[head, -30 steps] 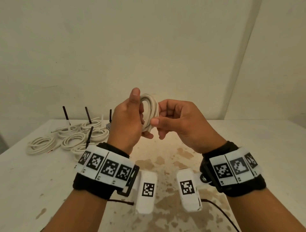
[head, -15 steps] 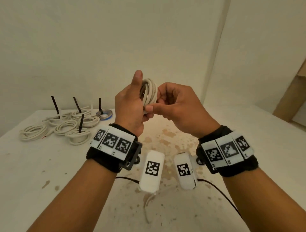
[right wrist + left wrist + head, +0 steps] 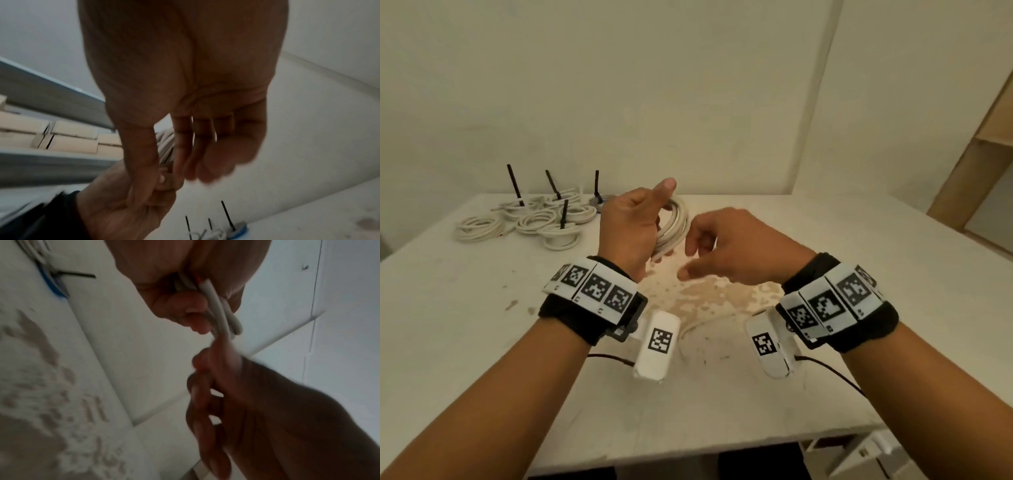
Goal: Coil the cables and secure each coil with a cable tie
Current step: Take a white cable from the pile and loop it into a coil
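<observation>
Left hand (image 3: pixel 631 228) is raised above the tabletop (image 3: pixel 859 274), fingers curled round a white cable coil (image 3: pixel 673 224), thumb sticking up. The left wrist view shows the coil's (image 3: pixel 221 313) strands bunched in the fist, one cut end poking out beside the fingers. Coil is held clear of the surface and roughly upright. Right hand (image 3: pixel 736 246) hangs just right of the coil, fingers loosely bent and spread, holding nothing; a small gap separates its fingertips from the coil in the head view. Seen from the right wrist, the right hand's (image 3: pixel 185 91) fingers hang relaxed, with the left hand (image 3: pixel 127 204) and coil strands (image 3: pixel 165 146) below them. At the far left of the tabletop lies a cluster of finished coils (image 3: pixel 534 219), white, lying flat and touching one another, several with black ties (image 3: pixel 514 185) standing up from them. One grey coil with blue (image 3: pixel 602 198) sits at the cluster's right edge. The middle of the tabletop is stained brown. Both wrists carry bands with black-and-white markers.
</observation>
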